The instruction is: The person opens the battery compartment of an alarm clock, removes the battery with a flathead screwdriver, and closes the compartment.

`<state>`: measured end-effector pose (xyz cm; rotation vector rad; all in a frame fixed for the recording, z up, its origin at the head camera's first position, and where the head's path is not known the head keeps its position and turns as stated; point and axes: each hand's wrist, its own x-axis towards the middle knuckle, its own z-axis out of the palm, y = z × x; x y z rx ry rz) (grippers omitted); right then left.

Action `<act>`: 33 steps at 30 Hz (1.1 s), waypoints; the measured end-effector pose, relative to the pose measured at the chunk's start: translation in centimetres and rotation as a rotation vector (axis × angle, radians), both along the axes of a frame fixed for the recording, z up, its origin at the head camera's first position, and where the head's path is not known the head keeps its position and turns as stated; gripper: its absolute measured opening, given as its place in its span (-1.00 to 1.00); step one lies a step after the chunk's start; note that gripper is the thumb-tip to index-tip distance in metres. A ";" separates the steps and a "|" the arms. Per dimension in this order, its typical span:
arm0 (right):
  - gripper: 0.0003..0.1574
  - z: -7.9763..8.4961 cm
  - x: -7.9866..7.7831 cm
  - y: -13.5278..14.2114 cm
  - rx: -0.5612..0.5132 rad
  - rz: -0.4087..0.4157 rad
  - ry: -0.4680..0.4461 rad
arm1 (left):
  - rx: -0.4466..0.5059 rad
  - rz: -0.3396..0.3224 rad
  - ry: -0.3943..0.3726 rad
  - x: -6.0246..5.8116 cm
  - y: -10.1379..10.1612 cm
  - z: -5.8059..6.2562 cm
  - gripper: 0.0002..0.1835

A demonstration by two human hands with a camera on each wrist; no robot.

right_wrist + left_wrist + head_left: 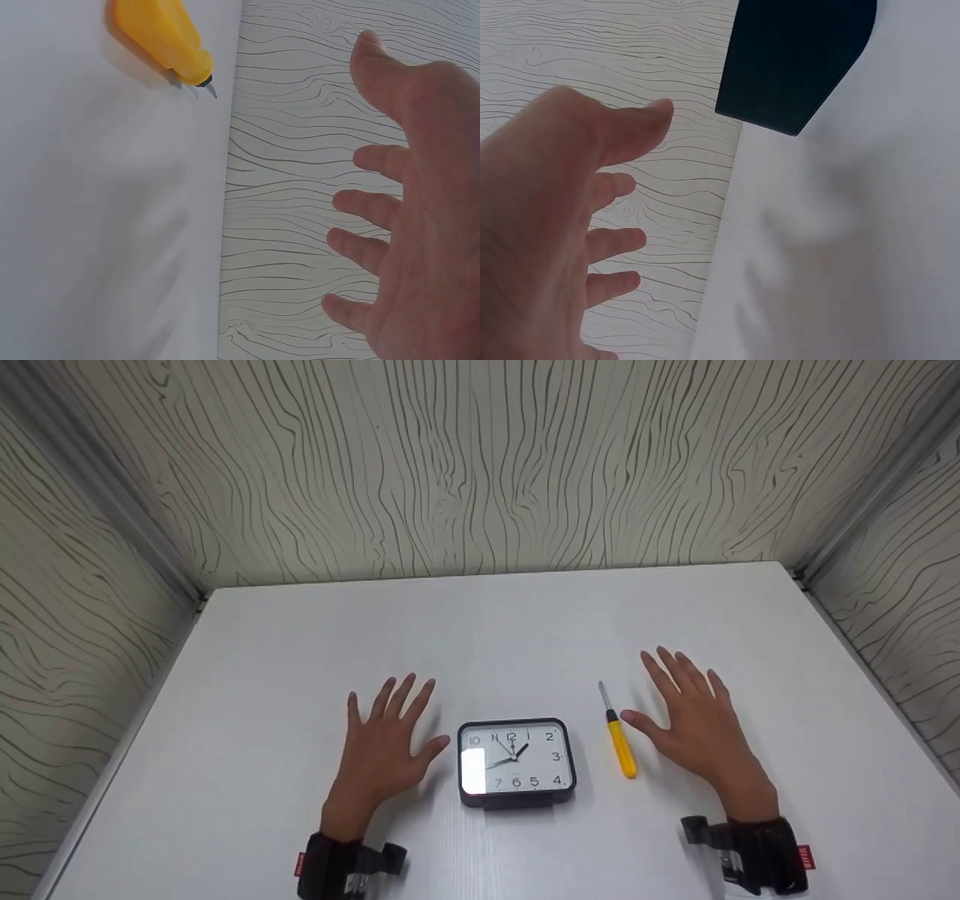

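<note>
A black-framed rectangular alarm clock (516,761) with a white dial lies face up on the white table; its dark side (795,64) fills the top of the left wrist view. To its right lies a screwdriver (621,746) with a yellow handle and a thin metal shaft pointing to the far side; its handle (161,37) shows at the top left of the right wrist view. My left hand (382,754) hovers left of the clock, fingers spread, holding nothing. Spread likewise, my right hand (701,727) is just right of the screwdriver, thumb tip close to it, also holding nothing.
The white table (480,637) reaches back to a wood-grain patterned wall (480,472). Similar panels with grey metal posts (112,487) stand at both sides. Black wrist straps (765,855) with small camera mounts sit on both wrists.
</note>
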<state>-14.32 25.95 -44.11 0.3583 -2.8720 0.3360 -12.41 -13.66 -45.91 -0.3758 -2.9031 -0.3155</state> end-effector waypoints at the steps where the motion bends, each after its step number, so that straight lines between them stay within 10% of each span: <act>1: 0.03 0.0 0.0 0.0 0.000 0.001 0.001 | 0.000 -0.002 -0.003 0.0 0.1 0.0 -0.22; 33: 0.00 0.4 0.2 0.0 -0.003 0.008 0.004 | 0.011 -0.205 -0.045 1.3 4.0 0.4 -0.22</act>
